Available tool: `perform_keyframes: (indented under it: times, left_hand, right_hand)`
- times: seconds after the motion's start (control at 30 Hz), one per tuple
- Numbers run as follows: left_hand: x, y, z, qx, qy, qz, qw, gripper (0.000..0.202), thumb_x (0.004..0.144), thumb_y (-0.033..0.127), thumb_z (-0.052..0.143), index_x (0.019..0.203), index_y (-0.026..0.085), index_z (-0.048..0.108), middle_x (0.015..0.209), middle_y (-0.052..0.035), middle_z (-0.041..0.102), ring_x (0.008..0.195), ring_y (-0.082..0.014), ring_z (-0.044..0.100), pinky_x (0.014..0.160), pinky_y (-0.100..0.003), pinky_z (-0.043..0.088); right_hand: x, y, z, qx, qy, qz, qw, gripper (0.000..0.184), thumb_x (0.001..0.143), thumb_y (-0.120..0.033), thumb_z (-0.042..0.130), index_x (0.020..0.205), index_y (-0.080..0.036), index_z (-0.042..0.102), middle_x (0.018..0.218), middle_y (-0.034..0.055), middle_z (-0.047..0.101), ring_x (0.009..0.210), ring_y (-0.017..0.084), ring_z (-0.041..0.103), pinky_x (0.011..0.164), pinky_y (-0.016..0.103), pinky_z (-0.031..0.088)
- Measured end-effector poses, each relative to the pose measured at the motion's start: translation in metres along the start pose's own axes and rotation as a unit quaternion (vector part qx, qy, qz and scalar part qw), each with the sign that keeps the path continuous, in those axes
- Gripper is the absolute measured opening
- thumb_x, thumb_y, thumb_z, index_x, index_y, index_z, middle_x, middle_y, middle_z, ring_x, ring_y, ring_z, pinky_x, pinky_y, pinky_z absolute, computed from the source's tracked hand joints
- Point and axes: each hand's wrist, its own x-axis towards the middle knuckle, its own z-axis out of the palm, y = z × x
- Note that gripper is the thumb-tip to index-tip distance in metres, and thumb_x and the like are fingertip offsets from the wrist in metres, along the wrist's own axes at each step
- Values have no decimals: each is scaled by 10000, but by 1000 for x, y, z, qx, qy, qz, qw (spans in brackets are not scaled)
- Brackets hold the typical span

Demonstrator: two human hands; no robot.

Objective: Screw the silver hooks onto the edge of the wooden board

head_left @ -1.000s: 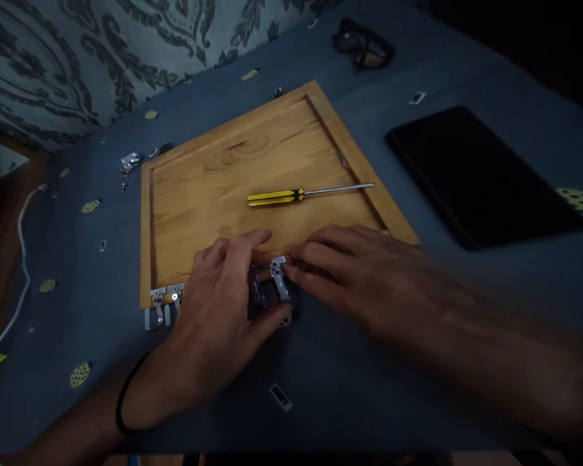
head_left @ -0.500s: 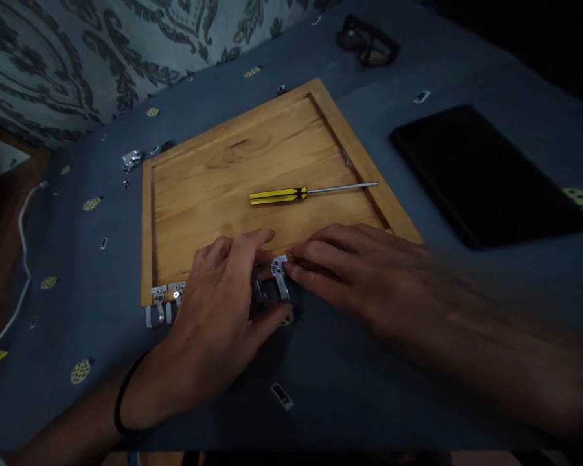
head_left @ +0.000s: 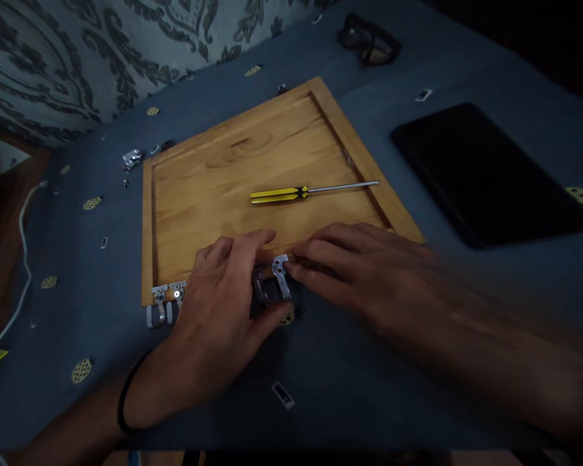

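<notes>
A wooden panel (head_left: 223,175) with a raised frame lies flat on a blue cloth. My left hand (head_left: 218,310) is curled around a metal hinge (head_left: 274,285) at the panel's near edge, thumb under it and fingers over the wood. From the right, my right hand (head_left: 350,265) pinches the top of the same hinge with its fingertips. A second metal hinge (head_left: 162,301) sits on the panel's near left corner, untouched. On the panel lies a yellow-and-black screwdriver (head_left: 301,191), its shaft pointing right.
A black tablet (head_left: 480,171) lies at the right. Dark glasses (head_left: 369,42) rest at the far edge. A small metal part (head_left: 131,158) and scattered bits lie left of the panel. A white cable (head_left: 14,259) runs down the left side.
Almost nothing differs; both hands stay on the hinge, and the view has shifted very slightly.
</notes>
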Motion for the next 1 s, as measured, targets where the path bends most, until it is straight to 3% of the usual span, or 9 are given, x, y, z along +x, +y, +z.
perform_keyframes:
  times: [0.3,0.57,1.0]
  left_hand:
    - [1,1,-1,-17,-14,-20,1000,618,815,235,772,1343,277,455,1184,-50,684,1121,-317,658,954,-548,522]
    - [1,2,0,-7,-9,-24,1000,618,806,225,782,1335,285,466,1171,-46,704,1077,-309,666,926,-534,529]
    - [1,1,0,1,-11,-27,1000,630,798,218,785,1333,301,461,1167,-40,704,1087,-302,666,939,-527,525]
  right_hand:
    - [2,0,1,-14,9,-15,1000,229,930,-65,484,1005,-188,662,1055,82,703,1019,251,580,865,416,492]
    - [1,-3,-3,-36,-19,-8,999,295,923,-33,480,1101,-175,667,1104,96,694,1055,255,565,929,443,497]
    - [-5,10,5,-28,0,-36,999,282,941,-68,478,1137,-180,646,1138,88,701,1062,251,577,934,434,505]
